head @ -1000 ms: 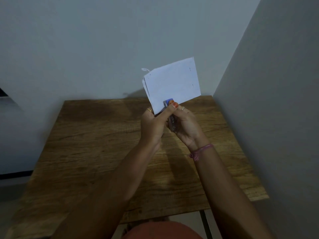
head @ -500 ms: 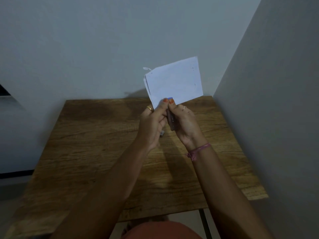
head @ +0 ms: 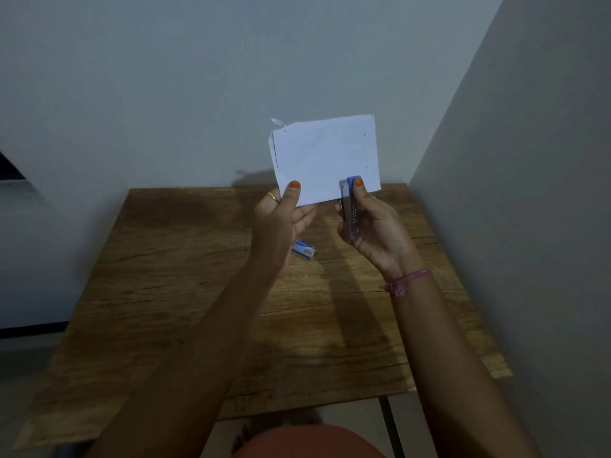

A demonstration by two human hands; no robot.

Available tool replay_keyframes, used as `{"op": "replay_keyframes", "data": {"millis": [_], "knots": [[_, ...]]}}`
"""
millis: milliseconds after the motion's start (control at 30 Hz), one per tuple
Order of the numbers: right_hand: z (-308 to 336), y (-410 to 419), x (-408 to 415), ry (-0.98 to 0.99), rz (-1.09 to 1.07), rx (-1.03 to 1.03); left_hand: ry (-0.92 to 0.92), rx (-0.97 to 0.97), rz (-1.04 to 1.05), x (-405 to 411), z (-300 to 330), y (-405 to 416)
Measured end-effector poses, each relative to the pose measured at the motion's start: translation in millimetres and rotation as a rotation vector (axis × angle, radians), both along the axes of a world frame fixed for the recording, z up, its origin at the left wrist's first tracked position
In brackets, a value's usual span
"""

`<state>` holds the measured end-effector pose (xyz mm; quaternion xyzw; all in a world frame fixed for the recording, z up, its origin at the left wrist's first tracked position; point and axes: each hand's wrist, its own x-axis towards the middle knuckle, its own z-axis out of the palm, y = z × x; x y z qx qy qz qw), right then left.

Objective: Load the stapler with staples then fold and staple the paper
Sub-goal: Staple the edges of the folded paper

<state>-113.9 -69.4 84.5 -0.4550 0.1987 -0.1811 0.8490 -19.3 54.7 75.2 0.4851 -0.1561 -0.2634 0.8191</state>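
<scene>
A folded white paper (head: 325, 157) is held upright above the far side of the wooden table (head: 185, 292). My left hand (head: 284, 216) pinches its lower left corner between thumb and fingers. My right hand (head: 373, 226) grips a small stapler (head: 349, 206) with a blue top and metal body, thumb on its top. The stapler's mouth sits over the paper's lower edge near the right corner. Small staple marks show along the paper's left and right edges.
A small blue-and-white staple box (head: 305, 248) lies on the table below my left hand. Grey walls close in behind and on the right. The table's front edge is near my lap.
My hands have moved apart: the left slid to the paper's lower left corner, the right carried the stapler toward the lower right. The staple box has come into view.
</scene>
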Motion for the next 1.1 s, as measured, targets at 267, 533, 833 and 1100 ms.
{"op": "replay_keyframes", "data": {"millis": [267, 533, 833, 1100], "knots": [[-4.7, 3.7, 3.2, 0.002, -0.012, 0.062, -0.057, 0.01, 0.032, 1.4, 4.0, 3.7], [-2.3, 12.5, 9.9, -0.031, 0.017, 0.079, -0.109, -0.078, -0.009, -7.4, -10.7, 0.8], [-6.5, 25.4, 18.1, -0.102, 0.018, 0.135, -0.045, -0.034, 0.037, -24.3, -12.1, -24.6], [-6.8, 28.9, 22.5, -0.094, -0.04, 0.114, 0.003, -0.087, 0.095, -23.5, -12.5, -30.3]]}}
